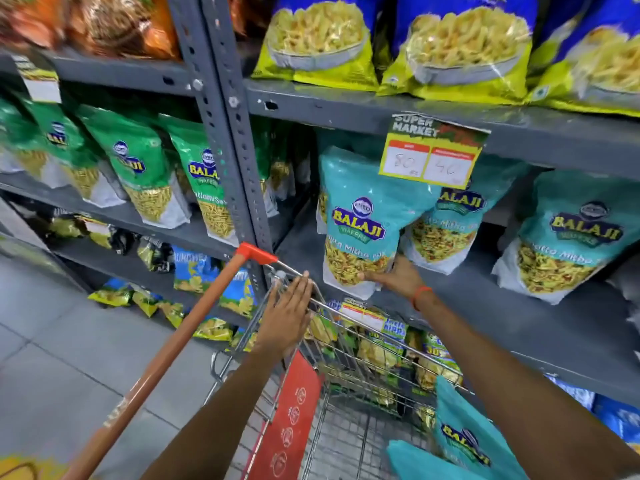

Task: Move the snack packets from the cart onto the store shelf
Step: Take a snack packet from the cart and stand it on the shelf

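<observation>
My right hand (398,277) grips the bottom corner of a teal Balaji snack packet (360,216), which stands upright on the grey store shelf (485,313). Two more teal packets (446,230) (571,237) stand to its right on the same shelf. My left hand (287,313) lies flat, fingers together, on the front rim of the wire cart (346,427). Inside the cart at the lower right lie more teal packets (464,441), partly hidden under my right forearm.
A yellow price tag (433,150) hangs from the shelf above the held packet. Green Balaji packets (138,168) fill the bay to the left, blue and yellow bags (322,39) the shelf above. The cart's orange handle (166,358) runs diagonally across the tiled floor (52,341).
</observation>
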The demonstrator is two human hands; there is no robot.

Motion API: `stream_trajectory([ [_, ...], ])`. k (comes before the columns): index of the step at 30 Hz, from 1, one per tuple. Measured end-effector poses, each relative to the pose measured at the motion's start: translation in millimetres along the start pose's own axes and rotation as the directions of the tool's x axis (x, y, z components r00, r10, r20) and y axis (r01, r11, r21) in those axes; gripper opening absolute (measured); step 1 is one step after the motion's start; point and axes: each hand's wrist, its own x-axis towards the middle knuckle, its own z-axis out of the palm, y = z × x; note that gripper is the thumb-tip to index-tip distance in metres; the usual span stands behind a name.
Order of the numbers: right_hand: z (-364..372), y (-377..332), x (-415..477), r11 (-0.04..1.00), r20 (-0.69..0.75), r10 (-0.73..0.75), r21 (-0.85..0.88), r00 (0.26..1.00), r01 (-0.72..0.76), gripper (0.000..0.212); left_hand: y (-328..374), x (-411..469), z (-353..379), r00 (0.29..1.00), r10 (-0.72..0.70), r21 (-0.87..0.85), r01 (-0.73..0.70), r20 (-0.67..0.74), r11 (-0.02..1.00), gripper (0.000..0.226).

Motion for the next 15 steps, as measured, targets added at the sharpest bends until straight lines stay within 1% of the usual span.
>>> stream_trajectory([
  [2, -0.4, -1.8, 12.3, 0.999, -0.019, -0.028, 0.022, 0.999, 0.028, 0.060, 5.7, 0.4, -4.9, 1.000, 0.013, 0.004, -0.013, -0.006, 1.000, 0.062],
  [5, -6.7, -10.2, 21.1, 0.998, -0.006, -0.048, 0.041, 0.999, 0.049, 0.068, 11.8, 7.0, -9.9, 0.999, -0.013, 0.021, 0.014, -0.046, 1.000, 0.063],
  [8, -14.2, -19.7, 28.0, 0.998, -0.030, -0.032, 0.049, 0.999, 0.034, 0.071, 16.1, 16.1, -16.7, 0.994, -0.068, 0.029, 0.071, -0.089, 0.997, 0.063],
  [10, -15.0, -22.3, 28.1, 0.998, -0.061, -0.030, 0.057, 0.998, 0.033, 0.079, 19.5, 19.5, -19.0, 0.991, -0.079, 0.027, 0.083, -0.104, 0.996, 0.064],
  [13, -11.7, -21.6, 17.1, 0.994, -0.132, -0.046, 0.088, 0.990, 0.058, 0.091, 30.5, 21.7, -19.8, 0.990, -0.036, 0.025, 0.040, -0.137, 0.999, 0.063],
  [15, -9.5, -8.6, 3.1, 0.986, -0.221, -0.001, 0.162, 0.975, 0.038, 0.088, 48.5, 22.4, -16.7, 0.988, 0.016, -0.005, -0.017, -0.151, 1.000, 0.061],
])
